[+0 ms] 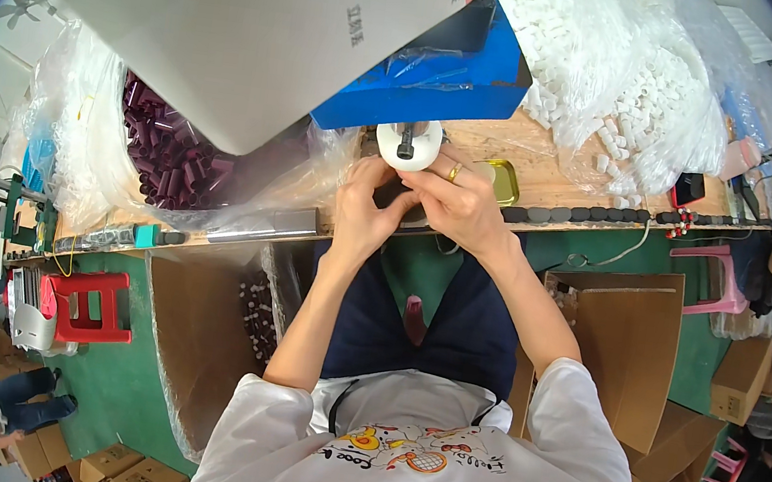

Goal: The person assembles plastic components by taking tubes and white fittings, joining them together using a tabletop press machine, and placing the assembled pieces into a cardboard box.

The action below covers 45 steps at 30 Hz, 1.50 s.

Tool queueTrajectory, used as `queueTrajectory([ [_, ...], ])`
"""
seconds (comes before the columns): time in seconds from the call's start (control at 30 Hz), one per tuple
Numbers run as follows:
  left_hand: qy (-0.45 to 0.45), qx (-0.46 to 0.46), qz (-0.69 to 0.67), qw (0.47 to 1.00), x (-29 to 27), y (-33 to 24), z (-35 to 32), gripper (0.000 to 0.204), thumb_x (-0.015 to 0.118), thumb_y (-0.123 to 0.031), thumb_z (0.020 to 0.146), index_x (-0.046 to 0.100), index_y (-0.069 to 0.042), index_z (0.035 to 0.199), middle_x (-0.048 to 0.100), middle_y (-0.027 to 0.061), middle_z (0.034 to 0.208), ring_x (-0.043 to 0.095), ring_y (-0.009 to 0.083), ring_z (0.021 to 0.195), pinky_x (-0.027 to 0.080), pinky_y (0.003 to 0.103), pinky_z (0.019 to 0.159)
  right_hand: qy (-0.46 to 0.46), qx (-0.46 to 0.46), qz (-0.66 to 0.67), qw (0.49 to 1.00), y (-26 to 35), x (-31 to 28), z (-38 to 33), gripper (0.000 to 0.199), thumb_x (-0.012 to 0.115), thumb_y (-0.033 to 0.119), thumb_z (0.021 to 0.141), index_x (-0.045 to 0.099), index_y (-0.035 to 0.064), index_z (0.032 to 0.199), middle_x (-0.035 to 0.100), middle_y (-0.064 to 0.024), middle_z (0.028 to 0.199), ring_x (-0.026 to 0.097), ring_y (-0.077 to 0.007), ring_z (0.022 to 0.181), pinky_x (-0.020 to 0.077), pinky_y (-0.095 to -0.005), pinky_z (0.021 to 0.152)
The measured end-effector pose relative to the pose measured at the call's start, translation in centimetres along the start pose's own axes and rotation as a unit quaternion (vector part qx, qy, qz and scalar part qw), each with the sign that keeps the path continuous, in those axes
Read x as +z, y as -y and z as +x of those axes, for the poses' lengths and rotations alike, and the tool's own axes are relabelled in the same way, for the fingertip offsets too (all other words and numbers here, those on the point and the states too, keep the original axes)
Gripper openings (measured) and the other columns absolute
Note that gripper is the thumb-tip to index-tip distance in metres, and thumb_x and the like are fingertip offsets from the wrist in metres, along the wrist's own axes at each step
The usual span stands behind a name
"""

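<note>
A: Hands?

B: My left hand (363, 209) & right hand (457, 204) are pressed together at the worktop (550, 180) edge, just below a white round fixture (408, 144) w/ a dark pin in its middle. Fingers of both curled tight round a small dark part (394, 193); mostly hidden, can't tell its exact shape.

A: How'd it handle?

B: My guess: light, stiff, prob plastic, smooth so a bit slippery. Small, so pinch w/ fingertips at the ends, not the palm.

A: Containers?

B: Clear bag (87, 138) on my left, full of dark purple tubes (168, 154). Big clear bags (640, 89) at right of the worktop, packed w/ small white caps. Open cardboard box (198, 333) by my left knee, lined w/ plastic, more dark tubes at the bottom. Another open cardboard box (626, 341) by my right side, contents not visible. Small yellow tin (500, 178) just beside right hand, looks empty. Blue tray (446, 78) above the fixture, contents unclear.
</note>
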<state>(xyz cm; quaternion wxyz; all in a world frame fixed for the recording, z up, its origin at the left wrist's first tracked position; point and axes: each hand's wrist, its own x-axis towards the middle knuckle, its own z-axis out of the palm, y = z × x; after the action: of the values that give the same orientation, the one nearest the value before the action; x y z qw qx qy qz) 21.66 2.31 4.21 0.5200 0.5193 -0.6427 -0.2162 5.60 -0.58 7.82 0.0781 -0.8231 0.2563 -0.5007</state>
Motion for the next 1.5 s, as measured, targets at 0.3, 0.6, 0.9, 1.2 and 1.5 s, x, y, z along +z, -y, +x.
queueTrajectory([
  [0.3,0.092,-0.051,-0.085,0.991,-1.5,2.3,1.8,0.027,0.084,-0.021,0.076,0.078,-0.004,0.095,0.071,0.0100,0.085,0.063,0.0294,0.095,0.038,0.048,0.106,-0.064,0.278,0.046,0.957,-3.9,-1.4,-1.2,0.023,0.071,0.005,0.084,0.076,0.0057,0.107,0.076,-0.0133,0.100,0.072,-0.0284,0.090,0.0570,-0.0372,0.082],
  [0.6,0.072,-0.010,0.024,0.997,-0.9,1.0,1.5,0.028,0.085,-0.026,0.076,0.080,-0.006,0.095,0.073,0.0073,0.091,0.062,0.0240,0.098,0.032,0.047,0.113,0.119,0.117,-0.180,0.969,-14.0,-1.0,1.1,0.024,0.064,0.008,0.087,0.075,0.0089,0.109,0.073,-0.0105,0.106,0.069,-0.0334,0.096,0.0565,-0.0426,0.082],
  [0.9,-0.054,0.054,0.131,0.988,1.1,0.1,-0.1,0.024,0.082,-0.025,0.080,0.078,-0.005,0.094,0.071,0.0078,0.089,0.061,0.0270,0.092,0.037,0.047,0.104,0.164,0.181,-0.140,0.959,-15.1,-2.2,-0.2,0.028,0.070,0.005,0.083,0.072,0.0104,0.111,0.070,-0.0116,0.114,0.069,-0.0325,0.098,0.0557,-0.0417,0.080],
  [1.2,-0.003,0.038,0.103,0.994,0.1,1.2,0.5,0.028,0.088,-0.023,0.071,0.080,-0.006,0.093,0.072,0.0093,0.101,0.061,0.0315,0.106,0.046,0.045,0.096,0.052,0.314,0.330,0.889,-7.0,-5.1,-0.2,0.019,0.073,0.003,0.090,0.071,0.0001,0.109,0.071,-0.0042,0.104,0.066,-0.0150,0.092,0.0547,-0.0305,0.082],
  [1.5,0.048,-0.070,0.032,0.996,-1.4,1.3,-0.5,0.034,0.084,-0.018,0.080,0.076,-0.004,0.111,0.068,0.0130,0.117,0.063,0.0275,0.114,0.049,0.037,0.095,0.260,0.378,-0.007,0.888,1.6,-14.8,0.9,0.027,0.074,0.025,0.090,0.073,0.0001,0.098,0.072,-0.0116,0.080,0.071,-0.0196,0.074,0.0540,-0.0351,0.067],
])
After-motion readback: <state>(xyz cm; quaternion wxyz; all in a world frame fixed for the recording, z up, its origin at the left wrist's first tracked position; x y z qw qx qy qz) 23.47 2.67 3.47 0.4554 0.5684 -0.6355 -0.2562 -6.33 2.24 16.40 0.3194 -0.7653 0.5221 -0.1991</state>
